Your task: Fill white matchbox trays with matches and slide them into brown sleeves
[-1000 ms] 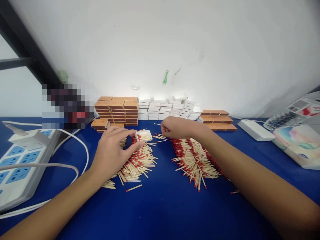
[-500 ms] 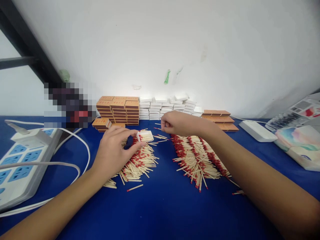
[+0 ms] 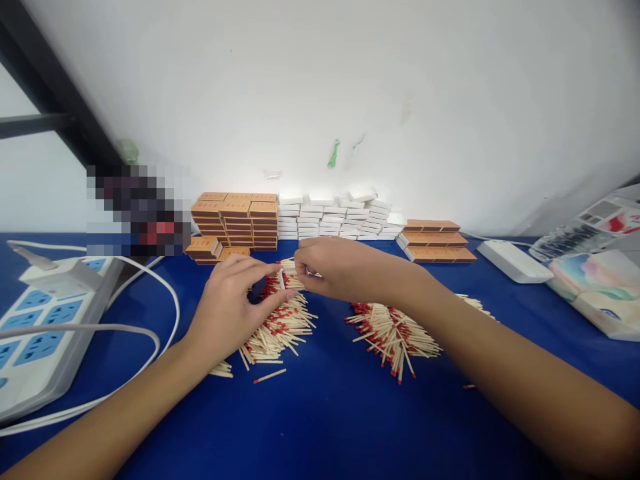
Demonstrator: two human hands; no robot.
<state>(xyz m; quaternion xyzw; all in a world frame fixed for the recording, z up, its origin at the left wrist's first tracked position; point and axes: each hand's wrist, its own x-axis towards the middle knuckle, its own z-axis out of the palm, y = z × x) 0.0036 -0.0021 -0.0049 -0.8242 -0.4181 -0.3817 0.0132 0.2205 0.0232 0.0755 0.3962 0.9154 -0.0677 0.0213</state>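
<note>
My left hand [image 3: 227, 307] pinches a small white matchbox tray [image 3: 283, 275] between thumb and fingers, above a heap of red-tipped matches [image 3: 280, 321]. My right hand [image 3: 336, 268] is closed over the tray from the right, its fingertips pinched together on matches that barely show. A second heap of matches [image 3: 393, 330] lies to the right, partly under my right forearm.
Stacks of orange matchboxes [image 3: 235, 220], white inner trays [image 3: 333, 217] and more orange boxes [image 3: 435, 241] line the wall. A power strip [image 3: 45, 327] with white cables lies left. A white flat device [image 3: 513, 261] and packets [image 3: 597, 287] sit right on the blue table [image 3: 325, 413].
My right hand has moved left from the far side of the right heap to the tray held by my left hand. The left hand has stayed in place.
</note>
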